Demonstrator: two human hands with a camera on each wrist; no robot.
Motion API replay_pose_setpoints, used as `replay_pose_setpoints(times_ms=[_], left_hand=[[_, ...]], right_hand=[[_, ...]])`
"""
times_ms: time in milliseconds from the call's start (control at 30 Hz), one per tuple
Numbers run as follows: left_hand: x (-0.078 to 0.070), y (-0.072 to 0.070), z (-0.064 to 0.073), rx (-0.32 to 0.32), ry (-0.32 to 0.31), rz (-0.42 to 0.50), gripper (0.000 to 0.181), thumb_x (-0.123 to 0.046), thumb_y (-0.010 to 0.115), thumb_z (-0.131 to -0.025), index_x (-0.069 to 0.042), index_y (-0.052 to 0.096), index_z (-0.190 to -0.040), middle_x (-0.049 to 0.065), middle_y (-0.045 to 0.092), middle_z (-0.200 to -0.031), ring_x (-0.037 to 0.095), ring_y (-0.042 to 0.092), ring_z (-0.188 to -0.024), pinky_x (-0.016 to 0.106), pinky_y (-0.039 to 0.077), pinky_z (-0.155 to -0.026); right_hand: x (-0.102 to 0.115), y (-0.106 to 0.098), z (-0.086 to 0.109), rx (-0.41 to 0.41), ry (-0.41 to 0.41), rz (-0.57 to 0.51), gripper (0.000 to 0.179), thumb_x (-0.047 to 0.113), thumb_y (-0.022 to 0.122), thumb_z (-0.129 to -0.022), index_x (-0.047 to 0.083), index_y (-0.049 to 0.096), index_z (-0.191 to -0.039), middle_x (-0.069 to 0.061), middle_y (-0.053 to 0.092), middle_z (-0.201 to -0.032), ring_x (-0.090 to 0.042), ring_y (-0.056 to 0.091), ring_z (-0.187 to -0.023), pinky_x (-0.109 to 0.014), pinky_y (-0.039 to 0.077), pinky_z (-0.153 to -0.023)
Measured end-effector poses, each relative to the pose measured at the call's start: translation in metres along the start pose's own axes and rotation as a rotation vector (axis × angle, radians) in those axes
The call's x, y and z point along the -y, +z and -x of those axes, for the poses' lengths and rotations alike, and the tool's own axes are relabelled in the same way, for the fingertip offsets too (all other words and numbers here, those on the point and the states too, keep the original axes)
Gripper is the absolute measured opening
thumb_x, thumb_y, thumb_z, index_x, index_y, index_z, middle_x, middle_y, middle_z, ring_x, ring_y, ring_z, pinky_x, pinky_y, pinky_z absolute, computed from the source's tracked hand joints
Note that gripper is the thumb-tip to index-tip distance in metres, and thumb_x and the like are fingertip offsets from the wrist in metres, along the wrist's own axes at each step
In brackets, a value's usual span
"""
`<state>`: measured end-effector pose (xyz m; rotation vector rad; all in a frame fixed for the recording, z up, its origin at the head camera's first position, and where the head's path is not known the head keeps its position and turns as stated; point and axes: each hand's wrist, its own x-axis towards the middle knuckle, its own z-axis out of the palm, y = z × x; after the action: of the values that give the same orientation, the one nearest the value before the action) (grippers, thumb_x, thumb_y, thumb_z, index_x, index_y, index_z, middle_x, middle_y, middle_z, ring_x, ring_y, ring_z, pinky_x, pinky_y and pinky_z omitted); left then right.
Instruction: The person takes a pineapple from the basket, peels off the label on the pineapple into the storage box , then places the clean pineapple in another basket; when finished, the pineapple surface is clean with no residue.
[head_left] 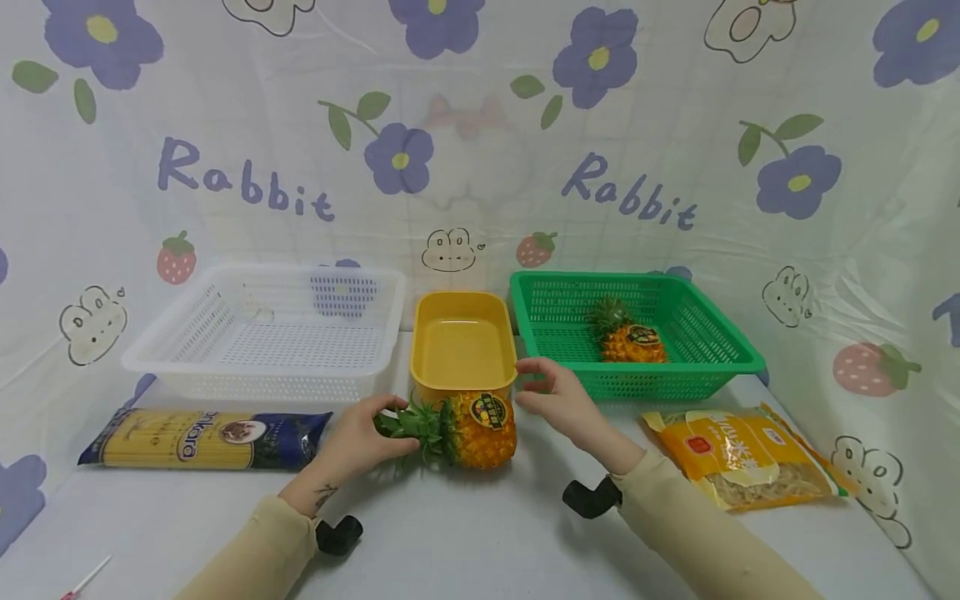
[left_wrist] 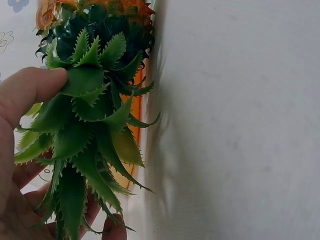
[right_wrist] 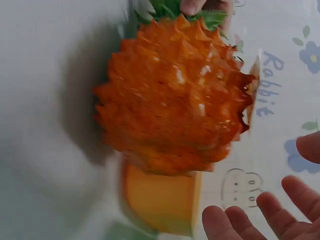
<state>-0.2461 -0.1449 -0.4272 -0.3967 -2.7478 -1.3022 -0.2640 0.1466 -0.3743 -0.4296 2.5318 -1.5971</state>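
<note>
Gripping a pineapple (head_left: 483,435) by its leaves (head_left: 426,422) with the left hand (head_left: 358,446), before the tub (head_left: 462,342); holding the right hand (head_left: 561,410) (fingers (right_wrist: 274,212) spread apart) just beside it.

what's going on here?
A person's left hand grips the leafy crown of a pineapple lying sideways in front of the yellow bin. The right hand is open near the fruit's other end, holding nothing. Another pineapple is in the green basket. A pasta pack lies in front of the white basket, and an orange bag lies off to the right.
</note>
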Motion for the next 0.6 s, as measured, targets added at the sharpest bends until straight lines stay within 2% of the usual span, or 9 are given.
replay_pose_setpoints(times_ms=[100, 267, 400, 600], left_hand=[[0.001, 0.000, 0.000, 0.000, 0.005, -0.007, 0.049, -0.029, 0.081, -0.069, -0.014, 0.062, -0.112, 0.005, 0.062, -0.111, 0.022, 0.057, -0.100, 0.040, 0.048, -0.083], [0.001, 0.000, 0.000, 0.006, 0.000, -0.007, 0.049, -0.030, 0.080, -0.069, -0.015, 0.062, -0.112, 0.005, 0.062, -0.112, 0.023, 0.056, -0.103, 0.041, 0.047, -0.085], [0.001, 0.000, 0.000, 0.007, -0.007, -0.008, 0.049, -0.030, 0.080, -0.069, -0.015, 0.062, -0.112, 0.005, 0.062, -0.112, 0.022, 0.057, -0.102, 0.041, 0.048, -0.084], [0.000, 0.000, 0.000, 0.010, -0.006, -0.007, 0.049, -0.031, 0.080, -0.069, -0.015, 0.062, -0.112, 0.005, 0.062, -0.111, 0.021, 0.057, -0.101, 0.040, 0.048, -0.083]], right_hand=[[0.010, 0.002, -0.004, -0.057, -0.106, 0.161, 0.031, 0.014, 0.060, -0.088, 0.007, 0.057, -0.118, -0.013, 0.055, -0.123, -0.034, 0.052, -0.112, -0.041, 0.049, -0.082], [0.018, 0.014, -0.010, -0.046, -0.225, 0.393, 0.022, 0.011, 0.059, -0.087, 0.004, 0.064, -0.107, -0.010, 0.060, -0.112, -0.030, 0.056, -0.104, -0.041, 0.048, -0.082], [0.022, 0.022, -0.013, -0.027, -0.205, 0.495, 0.024, 0.011, 0.058, -0.084, 0.003, 0.066, -0.105, -0.010, 0.060, -0.111, -0.027, 0.058, -0.096, -0.037, 0.048, -0.074], [0.024, 0.026, -0.015, -0.016, -0.169, 0.572, 0.020, 0.011, 0.059, -0.080, 0.006, 0.069, -0.097, -0.009, 0.062, -0.107, -0.023, 0.057, -0.089, -0.034, 0.047, -0.070]])
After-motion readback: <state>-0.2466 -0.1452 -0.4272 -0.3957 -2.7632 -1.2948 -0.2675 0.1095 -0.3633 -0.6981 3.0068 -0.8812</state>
